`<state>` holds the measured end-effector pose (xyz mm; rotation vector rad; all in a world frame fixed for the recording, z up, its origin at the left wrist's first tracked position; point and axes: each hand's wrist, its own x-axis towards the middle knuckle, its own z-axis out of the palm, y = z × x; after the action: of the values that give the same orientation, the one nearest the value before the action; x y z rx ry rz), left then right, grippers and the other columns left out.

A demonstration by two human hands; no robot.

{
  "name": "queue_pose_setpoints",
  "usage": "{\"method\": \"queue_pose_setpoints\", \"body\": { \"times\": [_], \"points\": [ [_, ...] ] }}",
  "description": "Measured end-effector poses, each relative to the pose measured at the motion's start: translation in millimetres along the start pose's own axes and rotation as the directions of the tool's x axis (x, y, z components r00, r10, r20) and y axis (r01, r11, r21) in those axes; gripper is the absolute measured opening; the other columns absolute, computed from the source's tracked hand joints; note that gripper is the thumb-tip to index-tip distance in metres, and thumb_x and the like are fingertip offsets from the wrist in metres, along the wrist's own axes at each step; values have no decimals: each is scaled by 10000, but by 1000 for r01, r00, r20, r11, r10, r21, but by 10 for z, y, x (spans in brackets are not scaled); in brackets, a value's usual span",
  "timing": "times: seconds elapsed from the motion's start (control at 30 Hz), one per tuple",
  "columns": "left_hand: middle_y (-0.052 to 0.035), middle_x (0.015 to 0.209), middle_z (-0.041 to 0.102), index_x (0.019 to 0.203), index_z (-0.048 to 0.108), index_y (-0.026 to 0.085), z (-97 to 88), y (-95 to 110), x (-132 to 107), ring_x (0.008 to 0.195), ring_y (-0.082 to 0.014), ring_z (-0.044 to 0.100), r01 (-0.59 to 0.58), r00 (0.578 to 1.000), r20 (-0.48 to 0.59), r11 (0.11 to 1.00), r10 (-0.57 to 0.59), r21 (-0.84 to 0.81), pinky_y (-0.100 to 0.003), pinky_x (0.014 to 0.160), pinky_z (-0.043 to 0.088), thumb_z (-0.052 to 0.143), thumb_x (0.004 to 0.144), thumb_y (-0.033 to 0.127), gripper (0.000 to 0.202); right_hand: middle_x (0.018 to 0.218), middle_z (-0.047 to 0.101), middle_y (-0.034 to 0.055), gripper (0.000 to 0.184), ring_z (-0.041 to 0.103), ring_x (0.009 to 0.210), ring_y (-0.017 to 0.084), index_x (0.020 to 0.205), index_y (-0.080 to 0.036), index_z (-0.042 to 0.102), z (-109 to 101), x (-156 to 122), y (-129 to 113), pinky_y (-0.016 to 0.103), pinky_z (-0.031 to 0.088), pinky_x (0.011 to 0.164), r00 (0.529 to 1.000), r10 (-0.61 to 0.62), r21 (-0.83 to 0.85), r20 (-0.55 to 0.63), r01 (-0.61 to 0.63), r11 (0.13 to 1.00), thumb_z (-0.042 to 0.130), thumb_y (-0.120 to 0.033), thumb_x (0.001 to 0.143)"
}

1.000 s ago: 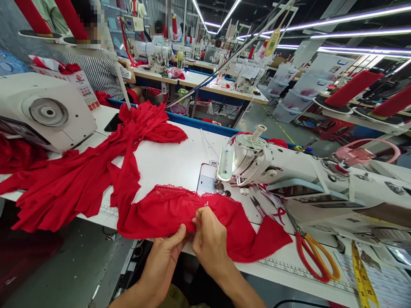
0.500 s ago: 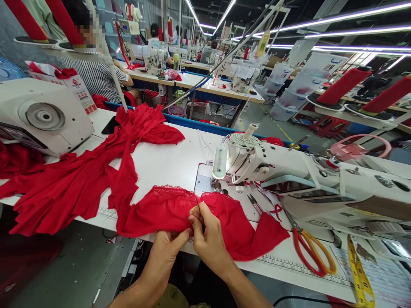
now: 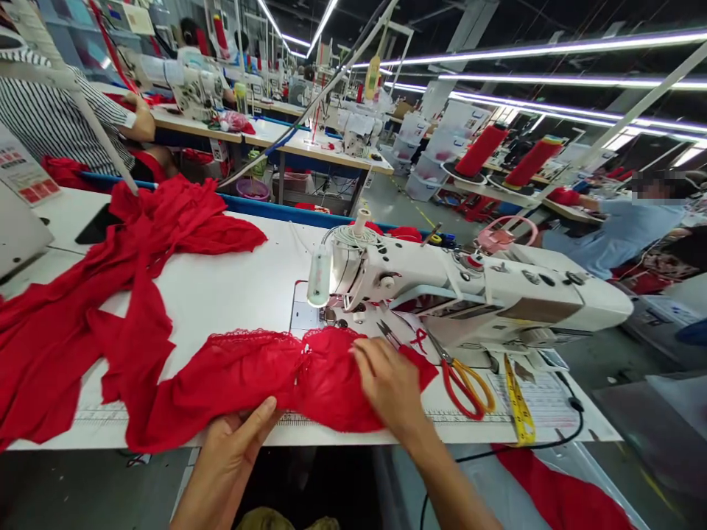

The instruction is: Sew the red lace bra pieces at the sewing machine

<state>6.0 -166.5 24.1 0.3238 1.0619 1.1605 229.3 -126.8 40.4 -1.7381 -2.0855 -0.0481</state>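
A red lace-edged garment piece (image 3: 237, 368), which looks like a bra, lies along the table's front edge. My left hand (image 3: 243, 434) pinches its lower edge, thumb on top and fingers underneath. Over the right cup-like part is my right hand (image 3: 389, 383), with its back up and its fingers apart and slightly bent; its thumb is hidden. No tool shows in that hand. Just behind the cloth stands the sewing machine (image 3: 431, 276), its lamp lit above the needle plate (image 3: 303, 318). Small thread snips (image 3: 388, 333) lie right of my right fingertips.
Scissors (image 3: 467, 383) with red and orange handles and a yellow tape measure (image 3: 518, 405) lie to the right. A heap of red fabric (image 3: 127, 272) covers the left side, beside a dark phone (image 3: 98, 224). Co-workers sit at the left (image 3: 60, 110) and right (image 3: 635, 228).
My right hand has left the middle of the garment and moved right; the thin dark thing in its fingers no longer shows. My left hand still grips the lower edge. The view has turned right.
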Motion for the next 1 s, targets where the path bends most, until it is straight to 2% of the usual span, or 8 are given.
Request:
{"method": "queue_pose_setpoints", "body": {
  "times": [0.03, 0.07, 0.2, 0.4, 0.57, 0.7, 0.8, 1.0],
  "points": [
    [-54, 984, 790, 825, 784, 173, 9, 6, -17, 1129, -324, 683, 1, 1000, -3, 1000, -1, -16, -398, 1046, 544, 949, 543, 284, 344, 1027, 728, 81, 195, 671, 971, 209, 1065, -214, 684, -5, 40, 167, 280, 492, 803, 995, 74, -270, 60, -55, 961, 501, -194, 999],
    [-62, 975, 791, 831, 783, 161, 19, 12, -36, 1116, -319, 691, 0, 1000, -2, 1000, 0, -30, -399, 1059, 535, 949, 543, 288, 355, 1019, 732, 111, 163, 673, 981, 250, 1029, -192, 707, -5, 77, 317, 308, 492, 788, 991, 111, -340, 71, -81, 937, 556, -189, 968],
    [-89, 912, 791, 807, 764, 125, 47, 12, -96, 1038, -305, 725, -7, 1000, -24, 995, 5, -100, -410, 1075, 520, 948, 552, 302, 361, 863, 723, 146, 134, 696, 783, 270, 911, -130, 719, 39, 148, 656, 314, 454, 617, 983, 150, -420, 101, -95, 902, 587, -153, 919],
    [-91, 862, 781, 735, 730, 123, 8, -32, -93, 965, -288, 737, -10, 998, -70, 985, -2, -171, -447, 1084, 509, 941, 598, 310, 314, 862, 709, 135, 184, 712, 812, 289, 931, -124, 678, 85, 55, 677, 304, 432, 546, 999, 29, -552, 45, 0, 834, 503, -70, 912],
    [-100, 939, 783, 803, 755, 121, -13, -45, -101, 1041, -300, 714, 2, 1000, -8, 989, -4, -151, -440, 1096, 493, 933, 616, 330, 332, 902, 725, 78, 239, 710, 795, 193, 1084, -165, 576, -1, -59, 403, 258, 504, 666, 927, -308, -247, -215, 254, 935, 394, -66, 966],
    [-103, 970, 785, 805, 768, 133, -11, -46, -116, 1113, -317, 686, -10, 1000, 5, 993, 11, -115, -440, 1115, 463, 921, 635, 372, 331, 802, 682, 13, 200, 658, 636, 140, 1073, -206, 537, -25, -151, -46, 223, 447, 544, 921, -385, 172, -54, 389, 905, 342, -251, 1069],
    [-110, 986, 786, 849, 782, 133, -14, -54, -122, 1132, -326, 676, -31, 998, 59, 996, 36, -85, -450, 1133, 433, 893, 674, 415, 350, 733, 625, 1, 297, 617, 597, 155, 986, -217, 547, 29, -176, -295, 251, 374, 507, 898, -435, 161, 63, 421, 893, 312, -367, 1088],
    [-104, 970, 792, 817, 793, 150, -19, -60, -136, 1091, -321, 692, -88, 991, 98, 996, 87, 0, -459, 1086, 472, 843, 742, 424, 288, 702, 593, -3, 290, 561, 560, 142, 967, -206, 566, 105, -108, -447, 284, 251, 485, 849, -518, 65, 103, 514, 855, 318, -295, 1088]
  ]
}}
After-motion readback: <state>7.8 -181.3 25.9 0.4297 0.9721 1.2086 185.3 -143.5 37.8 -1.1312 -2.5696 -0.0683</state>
